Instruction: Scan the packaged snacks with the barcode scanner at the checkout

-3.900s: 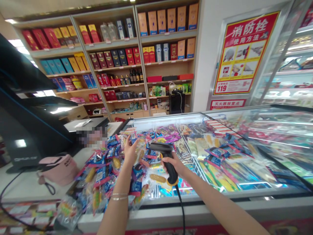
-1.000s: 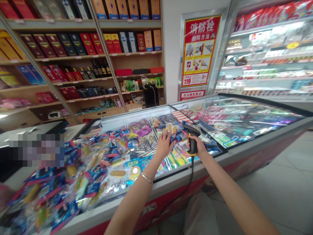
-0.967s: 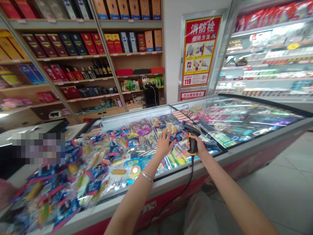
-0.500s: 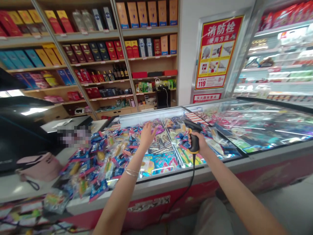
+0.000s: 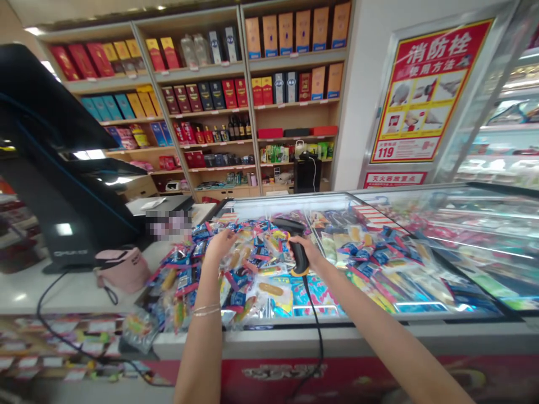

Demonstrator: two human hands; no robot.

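Note:
My right hand (image 5: 310,253) is wrapped round the grip of a black and yellow handheld barcode scanner (image 5: 290,226), its cord (image 5: 319,331) hanging down over the freezer front. The scanner's head points left, above the packets. My left hand (image 5: 221,243), with bracelets at the wrist, is down at the left part of the pile of wrapped snack packets (image 5: 185,275). Its fingers are bent together; whether a packet is between them is hidden. Many packets are blue and red, some clear with a yellow-brown, corn-like piece (image 5: 270,289) inside.
The packets lie over a glass-topped chest freezer (image 5: 261,353) and spill onto the left counter (image 5: 25,297). A pink pouch (image 5: 122,269) and a black checkout terminal (image 5: 80,207) stand there. Shelves of boxed goods (image 5: 202,95) line the back wall. More packets lie right of my scanner arm (image 5: 379,249).
My view has swung left. My left hand has moved left with its fingers drawn in from spread. The scanner has moved left with my right hand, and more packets show on the right side.

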